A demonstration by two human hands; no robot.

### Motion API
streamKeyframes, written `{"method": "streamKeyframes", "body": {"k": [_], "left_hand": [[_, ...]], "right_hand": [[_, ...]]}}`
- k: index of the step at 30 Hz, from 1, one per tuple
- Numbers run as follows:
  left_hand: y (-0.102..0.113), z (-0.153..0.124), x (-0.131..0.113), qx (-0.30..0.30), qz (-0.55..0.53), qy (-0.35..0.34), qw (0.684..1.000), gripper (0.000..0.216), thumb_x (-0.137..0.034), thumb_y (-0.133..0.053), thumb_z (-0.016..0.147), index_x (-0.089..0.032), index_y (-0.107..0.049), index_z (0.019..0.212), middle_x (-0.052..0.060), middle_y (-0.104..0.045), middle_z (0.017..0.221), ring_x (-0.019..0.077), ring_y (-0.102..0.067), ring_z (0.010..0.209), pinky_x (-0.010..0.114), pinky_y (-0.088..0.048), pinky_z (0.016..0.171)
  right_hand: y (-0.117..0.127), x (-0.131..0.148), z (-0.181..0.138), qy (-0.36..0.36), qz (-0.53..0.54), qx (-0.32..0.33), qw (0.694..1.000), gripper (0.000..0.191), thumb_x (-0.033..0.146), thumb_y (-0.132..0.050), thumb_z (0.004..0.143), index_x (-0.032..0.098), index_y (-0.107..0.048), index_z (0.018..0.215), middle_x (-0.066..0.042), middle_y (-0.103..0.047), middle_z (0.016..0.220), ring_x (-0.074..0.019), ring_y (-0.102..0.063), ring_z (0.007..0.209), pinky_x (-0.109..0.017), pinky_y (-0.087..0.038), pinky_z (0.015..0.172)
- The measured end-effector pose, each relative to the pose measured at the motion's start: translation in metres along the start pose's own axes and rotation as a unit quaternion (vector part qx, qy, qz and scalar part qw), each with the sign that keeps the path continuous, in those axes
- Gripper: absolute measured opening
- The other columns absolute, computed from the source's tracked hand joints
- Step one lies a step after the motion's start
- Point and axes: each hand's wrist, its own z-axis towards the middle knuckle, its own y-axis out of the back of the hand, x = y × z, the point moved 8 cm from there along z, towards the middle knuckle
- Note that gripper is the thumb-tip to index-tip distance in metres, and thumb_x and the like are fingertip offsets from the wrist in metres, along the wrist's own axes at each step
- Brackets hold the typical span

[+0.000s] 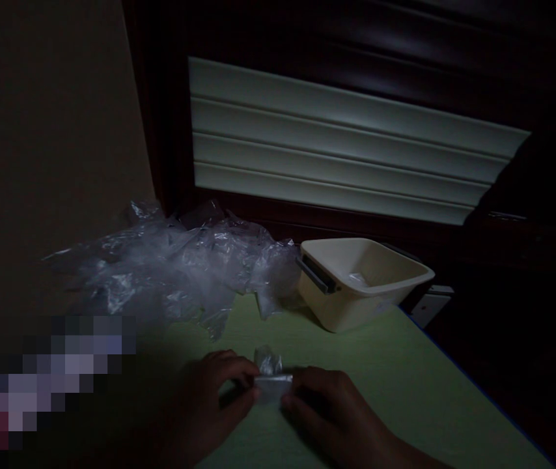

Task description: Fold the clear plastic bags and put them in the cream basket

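Observation:
Between my two hands, low in the head view, is a small folded piece of clear plastic film [272, 384], with a loose crumpled end sticking up behind its straight folded edge. My left hand [224, 394] pinches its left side between thumb and fingers. On the opposite side, my right hand [329, 404] grips the right end the same way. Both hands are just above or on the green tabletop [307, 345]; the dim light hides which. Beyond them lies a large heap of crumpled clear plastic bags [185, 260].
A cream plastic basin [351, 309] with dark handles stands at the table's far right, a bit of clear plastic inside it. Behind the table is a dark wooden panel with pale slats [336, 143]. The table's blue edge [478, 384] runs down the right. A blurred-out patch covers the lower left.

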Motion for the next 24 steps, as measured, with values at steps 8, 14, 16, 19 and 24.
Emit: {"method": "streamKeyframes", "body": {"k": [8,14,16,19,24], "left_hand": [[-0.002,-0.001,-0.004,-0.031,0.039,0.007,0.999,0.013,-0.018,-0.049,0.079,-0.021,-0.061,0.073,0.002,-0.069,0.079,0.0207,-0.065,0.08,0.032,-0.049,0.073],[-0.003,-0.003,-0.008,-0.028,0.086,-0.017,0.996,0.016,-0.013,-0.046,0.081,-0.02,-0.058,0.074,0.001,-0.062,0.072,0.0196,-0.06,0.074,0.032,-0.048,0.071],[-0.004,-0.004,-0.007,-0.027,0.095,-0.02,0.995,0.016,-0.013,-0.046,0.083,-0.02,-0.059,0.077,0.001,-0.061,0.074,0.0209,-0.06,0.076,0.034,-0.047,0.071],[-0.006,-0.005,-0.004,-0.028,0.115,-0.02,0.993,0.017,-0.012,-0.046,0.084,-0.021,-0.06,0.087,0.001,-0.061,0.075,0.023,-0.059,0.08,0.037,-0.047,0.074],[-0.005,-0.004,-0.005,-0.034,0.163,-0.023,0.986,0.02,-0.007,-0.05,0.078,-0.021,-0.06,0.089,0.002,-0.06,0.076,0.0249,-0.057,0.084,0.039,-0.046,0.076]], "right_hand": [[-0.013,-0.02,-0.004,-0.063,0.158,0.001,0.985,0.022,0.025,-0.057,0.081,0.021,-0.043,0.098,0.003,-0.061,0.066,-0.0102,-0.048,0.051,-0.02,-0.033,0.048],[-0.007,-0.001,-0.009,0.033,-0.005,0.013,0.999,0.009,0.022,-0.054,0.085,0.02,-0.048,0.091,-0.002,-0.062,0.074,-0.0129,-0.054,0.06,-0.022,-0.041,0.052],[-0.002,0.014,-0.011,0.118,-0.094,-0.007,0.989,0.004,0.021,-0.052,0.089,0.018,-0.053,0.092,-0.007,-0.064,0.079,-0.0154,-0.058,0.066,-0.024,-0.047,0.056],[-0.005,0.034,-0.017,0.25,-0.192,-0.025,0.949,0.012,0.017,-0.05,0.094,0.016,-0.059,0.1,-0.011,-0.069,0.091,-0.019,-0.064,0.08,-0.029,-0.053,0.069],[-0.013,0.044,-0.021,0.335,-0.24,-0.045,0.91,0.019,0.015,-0.05,0.094,0.013,-0.061,0.109,-0.013,-0.072,0.103,-0.0215,-0.068,0.091,-0.031,-0.056,0.075]]}}
